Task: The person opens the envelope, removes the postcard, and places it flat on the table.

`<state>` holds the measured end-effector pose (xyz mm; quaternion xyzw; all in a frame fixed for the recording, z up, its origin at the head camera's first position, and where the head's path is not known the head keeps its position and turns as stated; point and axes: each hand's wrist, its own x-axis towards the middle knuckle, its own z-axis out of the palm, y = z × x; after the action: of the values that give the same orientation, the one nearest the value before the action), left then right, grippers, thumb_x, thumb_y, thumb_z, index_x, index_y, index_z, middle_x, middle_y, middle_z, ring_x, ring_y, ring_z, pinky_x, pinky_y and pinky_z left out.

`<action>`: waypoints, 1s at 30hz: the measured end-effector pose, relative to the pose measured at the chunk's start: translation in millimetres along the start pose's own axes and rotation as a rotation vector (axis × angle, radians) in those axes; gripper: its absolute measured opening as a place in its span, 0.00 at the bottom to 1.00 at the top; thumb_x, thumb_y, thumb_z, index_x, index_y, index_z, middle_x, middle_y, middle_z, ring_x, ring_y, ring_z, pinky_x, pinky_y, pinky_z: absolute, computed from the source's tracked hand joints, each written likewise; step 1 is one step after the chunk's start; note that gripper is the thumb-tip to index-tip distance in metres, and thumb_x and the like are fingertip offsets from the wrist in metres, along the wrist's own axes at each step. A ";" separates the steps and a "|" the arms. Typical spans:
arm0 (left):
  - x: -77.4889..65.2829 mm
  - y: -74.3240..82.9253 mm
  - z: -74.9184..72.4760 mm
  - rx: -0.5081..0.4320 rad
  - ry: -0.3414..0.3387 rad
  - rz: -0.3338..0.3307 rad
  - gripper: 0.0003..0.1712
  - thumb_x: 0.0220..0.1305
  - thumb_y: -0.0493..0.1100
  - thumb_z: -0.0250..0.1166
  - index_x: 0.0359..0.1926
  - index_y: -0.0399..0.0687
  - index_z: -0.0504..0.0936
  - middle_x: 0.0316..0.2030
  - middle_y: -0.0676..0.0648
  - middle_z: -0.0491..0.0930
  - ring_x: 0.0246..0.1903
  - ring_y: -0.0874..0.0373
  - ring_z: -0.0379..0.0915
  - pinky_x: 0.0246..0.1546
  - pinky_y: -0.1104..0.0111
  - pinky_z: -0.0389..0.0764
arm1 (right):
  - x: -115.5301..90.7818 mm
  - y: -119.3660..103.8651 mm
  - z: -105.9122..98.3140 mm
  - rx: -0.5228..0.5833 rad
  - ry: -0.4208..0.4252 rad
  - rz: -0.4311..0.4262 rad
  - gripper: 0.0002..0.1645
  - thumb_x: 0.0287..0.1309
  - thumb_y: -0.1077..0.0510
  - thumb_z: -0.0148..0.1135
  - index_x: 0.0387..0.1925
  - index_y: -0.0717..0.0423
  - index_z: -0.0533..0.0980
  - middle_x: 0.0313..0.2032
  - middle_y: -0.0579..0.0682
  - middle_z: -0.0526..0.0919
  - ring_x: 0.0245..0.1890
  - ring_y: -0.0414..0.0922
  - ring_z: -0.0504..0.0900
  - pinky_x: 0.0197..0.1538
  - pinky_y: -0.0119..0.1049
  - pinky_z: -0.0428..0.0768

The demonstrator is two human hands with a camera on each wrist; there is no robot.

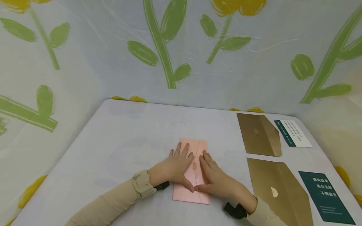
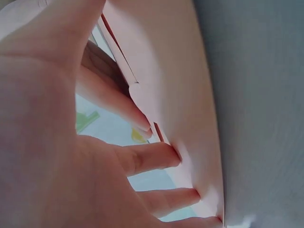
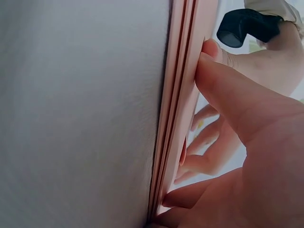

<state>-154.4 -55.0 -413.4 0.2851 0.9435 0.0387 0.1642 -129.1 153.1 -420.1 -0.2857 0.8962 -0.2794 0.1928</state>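
Note:
A pink envelope (image 1: 185, 196) lies lengthwise on the white table, its flap folded over along the right side. My left hand (image 1: 176, 166) rests on its left half with fingers spread and fingertips pressing the paper, as the left wrist view also shows. On the flap side my right hand (image 1: 217, 179) lies with straight fingers along the right edge. Both thumbs come close together near the envelope's lower middle. In the right wrist view the envelope's layered edge (image 3: 178, 95) shows, with the right thumb on its upper face. A small round seal (image 1: 194, 165) sits between the hands.
On the right lie two brown envelopes (image 1: 251, 135) with flaps opened out, one behind the other. Beside them are a white and green card (image 1: 297, 133) and a dark green card (image 1: 325, 201). A flower-patterned curtain (image 1: 113, 47) stands behind the table (image 1: 127, 135).

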 end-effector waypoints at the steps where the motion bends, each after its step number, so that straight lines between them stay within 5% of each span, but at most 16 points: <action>1: -0.3 -0.1 0.0 0.000 -0.005 -0.003 0.73 0.38 0.82 0.68 0.76 0.45 0.55 0.77 0.34 0.40 0.74 0.30 0.30 0.66 0.40 0.57 | 0.1 -0.6 0.2 -0.002 0.001 -0.005 0.65 0.59 0.37 0.66 0.75 0.70 0.41 0.77 0.64 0.31 0.76 0.61 0.32 0.72 0.61 0.44; 30: -0.3 1.6 0.8 0.068 -0.029 -0.001 0.76 0.39 0.84 0.64 0.79 0.47 0.46 0.77 0.33 0.37 0.73 0.29 0.30 0.69 0.47 0.56 | -0.9 -2.1 -1.4 0.027 -0.020 -0.007 0.62 0.60 0.42 0.67 0.76 0.68 0.42 0.76 0.64 0.29 0.75 0.62 0.29 0.71 0.63 0.41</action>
<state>-153.1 -53.9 -413.8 0.2903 0.9420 0.0025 0.1681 -128.3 152.8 -417.6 -0.2891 0.8893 -0.2894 0.2046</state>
